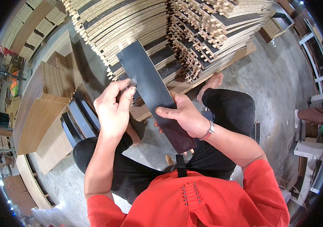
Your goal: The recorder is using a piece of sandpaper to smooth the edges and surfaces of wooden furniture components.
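Note:
A long black board [146, 81] with pale wooden dowels at its ends slants in front of me. My right hand [182, 113] grips its right edge near the lower half, thumb lying across the black face. Beside the board's left edge, my left hand [114, 100] is closed in a pinch on a small grey piece that looks like a thin blade [133, 81]. That piece touches or almost touches the edge; most of it is hidden by my fingers.
Ahead rises a tall stack of doweled boards [210, 34] on a pallet. Wood-grain panels [42, 94] and several dark boards [80, 115] stand at left. An open wooden box [273, 30] lies far right. Another person's leg [313, 114] shows at the right edge.

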Available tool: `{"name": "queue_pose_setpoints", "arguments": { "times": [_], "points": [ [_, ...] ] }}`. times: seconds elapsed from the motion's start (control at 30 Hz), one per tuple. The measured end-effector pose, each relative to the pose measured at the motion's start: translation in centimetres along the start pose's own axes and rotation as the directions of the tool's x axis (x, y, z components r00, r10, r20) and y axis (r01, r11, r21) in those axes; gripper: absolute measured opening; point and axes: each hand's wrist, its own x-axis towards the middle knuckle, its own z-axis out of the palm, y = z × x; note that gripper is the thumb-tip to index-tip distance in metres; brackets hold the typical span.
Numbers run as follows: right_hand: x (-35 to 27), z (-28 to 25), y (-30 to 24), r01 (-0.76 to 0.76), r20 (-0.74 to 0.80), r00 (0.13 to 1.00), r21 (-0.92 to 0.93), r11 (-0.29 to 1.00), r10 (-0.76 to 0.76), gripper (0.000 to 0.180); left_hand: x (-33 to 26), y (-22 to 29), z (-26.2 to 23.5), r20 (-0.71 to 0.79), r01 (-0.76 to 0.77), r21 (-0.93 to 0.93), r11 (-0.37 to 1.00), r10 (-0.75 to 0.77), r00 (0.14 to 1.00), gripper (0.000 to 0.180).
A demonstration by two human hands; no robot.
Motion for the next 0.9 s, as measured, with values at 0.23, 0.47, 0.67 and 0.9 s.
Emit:
{"name": "queue_pose_setpoints", "arguments": {
  "times": [0.23,0.47,0.67,0.9],
  "points": [
    [-0.29,-0.28,-0.24,0.006,-0.014,1.000,-0.042,0.999,-0.007,0.038,-0.50,0.53,-0.23,0.066,0.024,0.006,1.000,-0.024,0.998,0.016],
    [0.08,-0.48,-0.38,0.026,-0.028,0.999,-0.054,0.998,-0.028,0.039,-0.41,0.31,0.17,0.069,-0.019,-0.054,0.998,0.023,0.997,0.013],
    [0.16,-0.56,0.08,0.054,-0.040,0.998,-0.063,0.997,-0.056,0.040,-0.76,0.38,0.25,0.080,-0.002,-0.080,0.997,0.009,0.997,0.013],
    [0.27,-0.64,0.13,0.055,-0.024,0.998,-0.079,0.995,-0.057,0.041,-0.59,0.26,-0.04,0.088,0.007,-0.055,0.998,-0.002,0.996,0.013]
  ]
}}
